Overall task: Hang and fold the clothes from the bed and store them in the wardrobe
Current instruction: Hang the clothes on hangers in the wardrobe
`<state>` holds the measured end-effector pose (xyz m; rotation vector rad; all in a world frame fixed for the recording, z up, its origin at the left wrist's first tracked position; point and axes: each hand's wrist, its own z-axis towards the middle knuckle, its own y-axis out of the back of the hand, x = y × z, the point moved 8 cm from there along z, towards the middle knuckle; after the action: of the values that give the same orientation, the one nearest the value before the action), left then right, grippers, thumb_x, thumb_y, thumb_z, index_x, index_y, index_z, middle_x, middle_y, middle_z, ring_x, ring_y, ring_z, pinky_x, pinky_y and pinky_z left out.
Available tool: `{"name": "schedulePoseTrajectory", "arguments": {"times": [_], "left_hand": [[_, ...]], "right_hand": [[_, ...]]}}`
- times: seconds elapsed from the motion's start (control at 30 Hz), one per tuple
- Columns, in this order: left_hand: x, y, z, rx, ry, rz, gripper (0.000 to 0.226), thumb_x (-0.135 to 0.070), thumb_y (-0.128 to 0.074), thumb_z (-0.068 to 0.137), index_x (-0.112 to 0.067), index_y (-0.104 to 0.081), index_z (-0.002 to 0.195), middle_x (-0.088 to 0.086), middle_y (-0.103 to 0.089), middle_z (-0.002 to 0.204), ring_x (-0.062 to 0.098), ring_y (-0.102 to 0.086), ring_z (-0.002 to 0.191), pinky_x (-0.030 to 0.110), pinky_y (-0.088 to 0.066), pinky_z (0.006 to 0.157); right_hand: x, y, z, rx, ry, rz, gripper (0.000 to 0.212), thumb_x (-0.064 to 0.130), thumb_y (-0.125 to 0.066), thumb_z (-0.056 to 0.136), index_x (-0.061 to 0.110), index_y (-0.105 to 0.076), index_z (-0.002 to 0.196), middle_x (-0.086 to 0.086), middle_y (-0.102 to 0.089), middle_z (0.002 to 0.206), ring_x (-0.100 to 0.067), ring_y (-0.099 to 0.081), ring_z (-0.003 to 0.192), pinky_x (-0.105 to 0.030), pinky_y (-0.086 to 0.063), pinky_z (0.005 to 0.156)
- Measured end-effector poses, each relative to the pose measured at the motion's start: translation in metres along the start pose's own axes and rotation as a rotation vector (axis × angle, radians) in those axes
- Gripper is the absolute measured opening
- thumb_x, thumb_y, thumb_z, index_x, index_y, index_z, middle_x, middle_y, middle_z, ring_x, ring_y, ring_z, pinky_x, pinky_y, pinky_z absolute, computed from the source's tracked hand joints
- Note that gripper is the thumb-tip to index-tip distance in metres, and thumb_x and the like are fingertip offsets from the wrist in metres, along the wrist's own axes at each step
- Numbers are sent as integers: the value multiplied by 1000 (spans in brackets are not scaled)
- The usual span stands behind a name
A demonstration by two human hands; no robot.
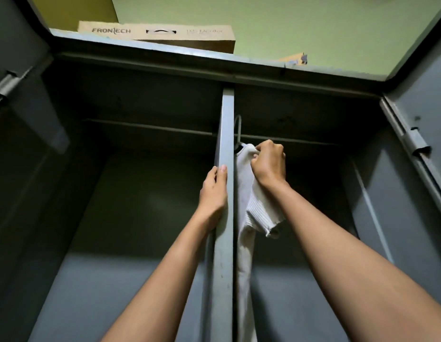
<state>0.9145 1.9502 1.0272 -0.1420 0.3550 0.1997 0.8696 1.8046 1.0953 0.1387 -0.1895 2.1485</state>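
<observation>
Grey steel wardrobe (227, 124), green wall (288, 25) above (cardboard box (156, 33) on top).

A grey metal wardrobe (301, 280) stood open, its upright divider (225, 218) against the left hand (213, 193). Just above the right hand (269, 161) ran a rail (301, 141) carrying a hanger (238, 130) with a white garment (246, 193). High above both hands, a cardboard box (157, 34) lay on the wardrobe's top.

We see the left hand (212, 193) gripping the wardrobe's centre post (227, 124), while the right hand (269, 161) clutches a white ribbed garment (257, 206) on a hanger (238, 130) hooked over the rail (301, 140).
</observation>
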Motion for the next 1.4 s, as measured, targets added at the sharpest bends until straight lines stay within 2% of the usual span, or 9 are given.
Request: {"name": "schedulePoseTrajectory", "arguments": {"times": [0.3,0.43,0.53,0.63,0.93,1.0,1.13,1.3,1.4], "left_hand": [[7,-3,1,33,32,-79,72,-67,-37,79,-17,-51,128,9,-56,125,26,-53,117,47,-42,102],[4,-1,1,8,11,-60,51,-55,-37,92,-14,-58,115,9,-61,111,28,-56,109,47,-44,99],[3,-1,-4,-30,23,-64,75,-72,-37,73,-18,-56,122,8,-61,119,26,-56,113,48,-43,101],[12,-2,0,-21,80,-60,88,-80,-37,62,-20,-54,125,9,-59,125,29,-53,118,50,-40,103],[10,4,-40,-74,322,-72,53,-61,-29,84,-26,-61,108,8,-64,108,29,-58,105,47,-44,99],[9,6,-55,-94,398,-113,54,-60,-30,88,-22,-60,112,11,-64,107,29,-60,102,47,-47,96],[-1,10,-90,-142,515,-164,52,-55,-33,93,-17,-60,115,13,-64,107,29,-63,98,43,-51,92],[-4,10,-140,-180,604,-158,76,-71,-33,67,-19,-64,114,10,-64,115,31,-58,109,45,-45,99],[-32,6,-179,-155,619,-176,58,-56,-37,89,-14,-58,123,9,-58,128,29,-53,118,41,-39,106]], "right_hand": [[-3,-28,10,45,46,-87,22,6,-44,94,-3,-61,104,-24,-60,110,-42,-57,106,-36,-45,77],[15,-32,25,113,61,-116,18,8,-43,97,-2,-56,105,-24,-56,115,-40,-54,110,-37,-45,83],[27,-30,33,138,38,-66,17,8,-47,96,0,-54,110,-20,-57,117,-35,-55,109,-32,-40,76],[21,-30,30,124,-83,115,20,13,-59,91,4,-57,109,-13,-58,114,-27,-58,105,-28,-40,72],[6,-29,-28,215,-470,965,25,28,-59,91,9,-62,75,-4,-63,82,-12,-59,74,-22,-45,61],[8,-30,-50,300,-528,1003,33,34,-53,94,11,-58,71,-6,-62,79,-15,-59,72,-27,-49,66],[5,-30,-104,478,-639,968,33,32,-43,98,4,-60,102,-13,-62,94,-22,-60,78,-29,-49,63],[0,1,-174,601,-750,977,25,33,-38,100,17,-57,102,0,-59,93,-16,-52,84,-37,-40,76],[-2,23,-203,635,-831,1004,23,34,-37,101,20,-54,104,1,-56,98,-15,-51,87,-38,-38,81]]}}
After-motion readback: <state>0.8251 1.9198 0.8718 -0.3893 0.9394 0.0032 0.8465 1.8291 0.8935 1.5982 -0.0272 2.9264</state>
